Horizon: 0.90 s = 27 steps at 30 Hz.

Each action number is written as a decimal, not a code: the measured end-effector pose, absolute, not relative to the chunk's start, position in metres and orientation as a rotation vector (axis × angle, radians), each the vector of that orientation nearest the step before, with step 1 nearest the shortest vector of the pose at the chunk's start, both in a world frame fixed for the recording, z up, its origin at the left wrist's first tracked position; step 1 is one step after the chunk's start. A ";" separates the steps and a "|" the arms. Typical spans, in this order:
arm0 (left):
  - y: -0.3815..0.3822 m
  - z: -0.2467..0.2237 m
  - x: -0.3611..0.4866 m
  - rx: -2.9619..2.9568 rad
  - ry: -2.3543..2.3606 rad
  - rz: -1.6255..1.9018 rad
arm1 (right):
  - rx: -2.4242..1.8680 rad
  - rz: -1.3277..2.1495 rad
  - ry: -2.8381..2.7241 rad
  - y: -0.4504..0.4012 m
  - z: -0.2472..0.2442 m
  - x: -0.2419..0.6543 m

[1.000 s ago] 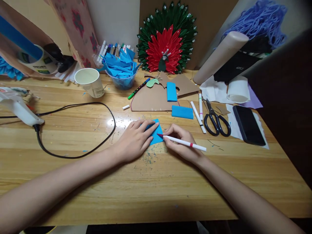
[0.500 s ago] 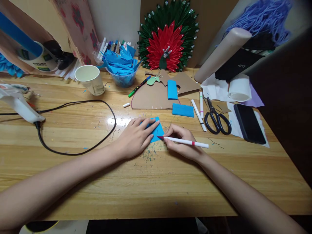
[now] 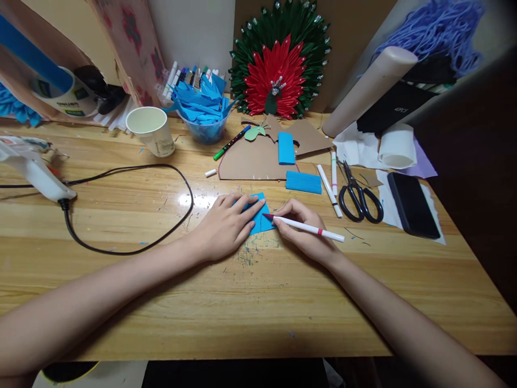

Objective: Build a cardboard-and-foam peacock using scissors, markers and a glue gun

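Observation:
My left hand lies flat with its fingers spread, pressing a small piece of blue paper onto the wooden table. Part of that paper is hidden under the fingers. In my right hand is a white marker with a dark red tip and a red band, gripped near the tip. The tip is at the blue paper, and a faint line shows on it. Beyond the hands lie two folded blue paper pieces, one on cardboard, the other partly on the table.
Black-handled scissors, white markers and a phone lie to the right. On the left are a glue gun with its cord, a paper cup and a tub of blue strips. A red-green peacock craft stands behind.
The marker tip has moved slightly away from me over the blue paper, and my right hand has shifted up with it. My left hand stays on the paper.

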<state>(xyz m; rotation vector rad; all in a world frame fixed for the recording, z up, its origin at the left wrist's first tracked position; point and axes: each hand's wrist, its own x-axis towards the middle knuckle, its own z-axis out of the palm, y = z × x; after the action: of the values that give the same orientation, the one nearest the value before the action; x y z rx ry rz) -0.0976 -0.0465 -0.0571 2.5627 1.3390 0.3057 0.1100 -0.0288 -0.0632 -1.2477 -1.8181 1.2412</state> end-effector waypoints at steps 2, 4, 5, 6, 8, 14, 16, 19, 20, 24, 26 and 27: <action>-0.047 -0.057 -0.098 2.573 1.344 0.301 | -1.270 1.231 -1.837 -0.030 -0.063 0.109; -0.047 -0.056 -0.098 2.581 1.347 0.292 | -1.277 1.221 -1.853 -0.030 -0.062 0.109; -0.047 -0.056 -0.097 2.583 1.347 0.284 | -1.273 1.214 -1.863 -0.030 -0.062 0.109; -0.047 -0.055 -0.097 2.584 1.347 0.276 | -1.267 1.206 -1.872 -0.030 -0.061 0.110; -0.047 -0.054 -0.097 2.583 1.345 0.263 | -1.256 1.188 -1.886 -0.029 -0.061 0.110; -0.046 -0.054 -0.097 2.580 1.342 0.269 | -1.228 1.176 -1.901 -0.028 -0.062 0.112; -0.046 -0.054 -0.097 2.581 1.342 0.277 | -1.224 1.173 -1.901 -0.029 -0.062 0.112; -0.046 -0.054 -0.097 2.584 1.338 0.278 | -1.225 1.162 -1.912 -0.029 -0.063 0.113; -0.046 -0.055 -0.097 2.586 1.337 0.276 | -1.226 1.158 -1.915 -0.029 -0.062 0.113; -0.046 -0.055 -0.097 2.587 1.331 0.278 | -1.224 1.157 -1.906 -0.029 -0.061 0.114; -0.046 -0.055 -0.097 2.586 1.328 0.285 | -1.205 1.172 -1.891 -0.028 -0.061 0.115; -0.046 -0.055 -0.097 2.585 1.326 0.291 | -1.183 1.184 -1.879 -0.028 -0.061 0.116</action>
<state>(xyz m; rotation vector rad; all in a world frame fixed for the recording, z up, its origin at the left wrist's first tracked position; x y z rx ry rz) -0.0974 -0.0458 -0.0549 2.5848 1.3255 0.2906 0.1155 -0.0284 -0.0615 -1.1829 -1.8787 1.1844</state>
